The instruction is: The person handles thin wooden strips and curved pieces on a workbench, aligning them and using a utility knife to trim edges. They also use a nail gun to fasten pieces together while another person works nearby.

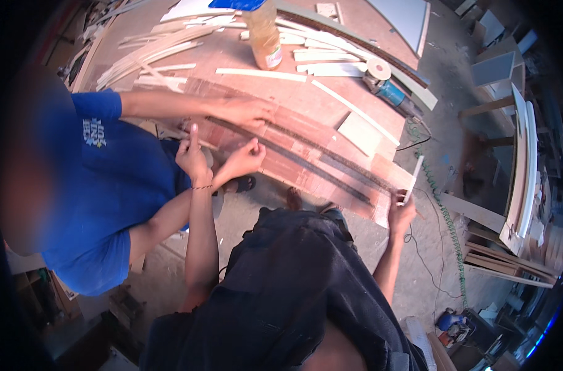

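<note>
My right hand (402, 213) is closed on a thin white strip (412, 176) at the right end of the workbench (287, 170). Its fingertips are close to the end of a long dark-edged strip (331, 153) lying along the bench. At the bench's near left edge is my left hand (194, 159), fingers curled and one digit pointing up; whatever it grips cannot be made out. Beside it, a co-worker in a blue shirt (133, 161) has a curled hand (247, 157) over the near edge. That person's other hand (247, 113) rests on the dark-edged strip's left part.
Pale wood strips (152, 59) lie heaped at the back. Among them stands a plastic bottle (266, 43) of yellowish liquid. A teal angle grinder (389, 93) lies on the right edge, near a square board (359, 133). A green coiled hose (457, 247) runs along the floor.
</note>
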